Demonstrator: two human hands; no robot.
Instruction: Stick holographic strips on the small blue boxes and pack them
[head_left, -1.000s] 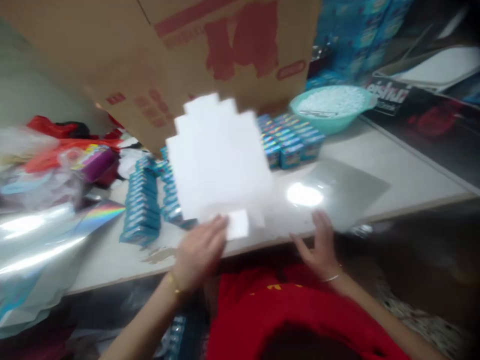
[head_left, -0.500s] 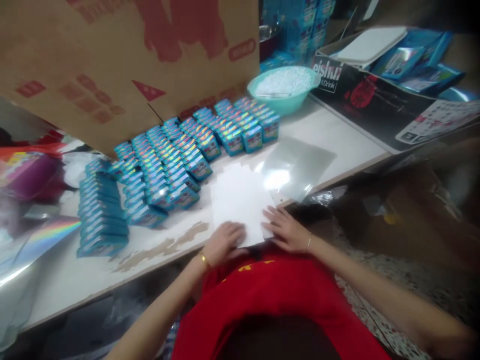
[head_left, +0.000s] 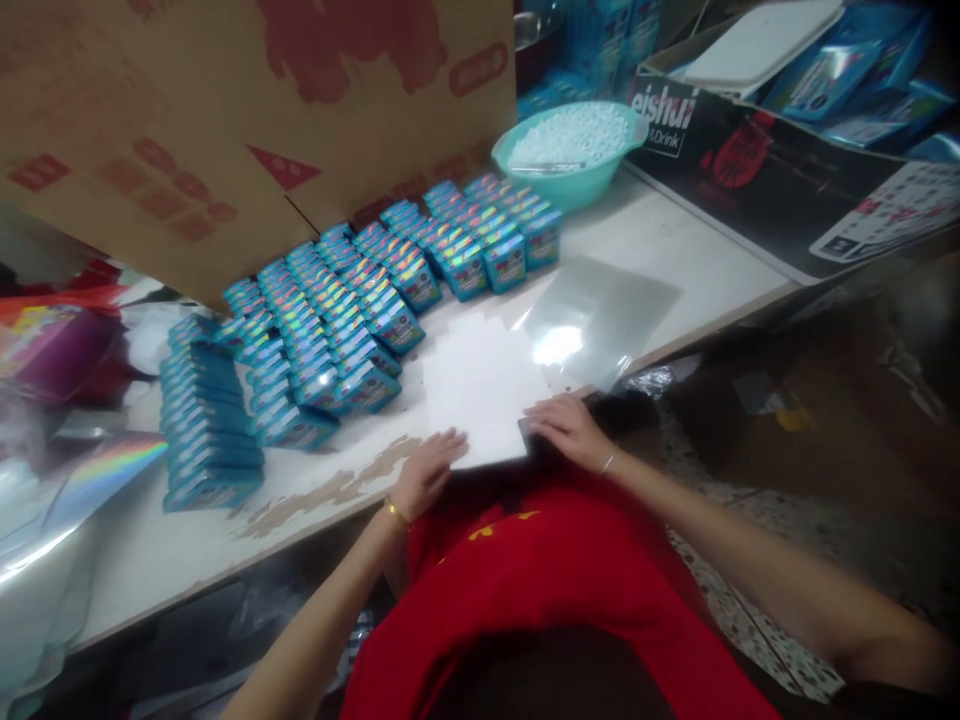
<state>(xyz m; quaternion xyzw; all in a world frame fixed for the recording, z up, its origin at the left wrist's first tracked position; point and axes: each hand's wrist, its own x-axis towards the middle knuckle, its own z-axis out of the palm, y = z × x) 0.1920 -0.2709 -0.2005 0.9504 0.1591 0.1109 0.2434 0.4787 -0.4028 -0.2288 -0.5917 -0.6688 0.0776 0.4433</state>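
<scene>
A white die-cut card blank (head_left: 484,385), with notched tabs at its far end, lies at the near table edge in front of my red shirt. At its lower left edge, my left hand (head_left: 431,470) rests with fingers stretched out. My right hand (head_left: 570,428) touches the lower right edge, its fingers extended and thumb hidden below. Whether this is one blank or a stack, I cannot tell. Just right of it lies a clear plastic sheet (head_left: 604,310) that catches the light. Several rows of small blue boxes (head_left: 367,385) with shiny tops stand behind the blank.
A large cardboard carton (head_left: 360,150) rises at the back. Near it stands a turquoise bowl (head_left: 577,185) of small white pieces. An open black-printed box (head_left: 750,190) holds blue packets at the right. Rainbow-sheen sheets (head_left: 105,475) lie at the far left.
My left hand has slid left, from on top of the blank to its edge. The right-hand fingers have drawn closer together at the right edge. The view has shifted slightly.
</scene>
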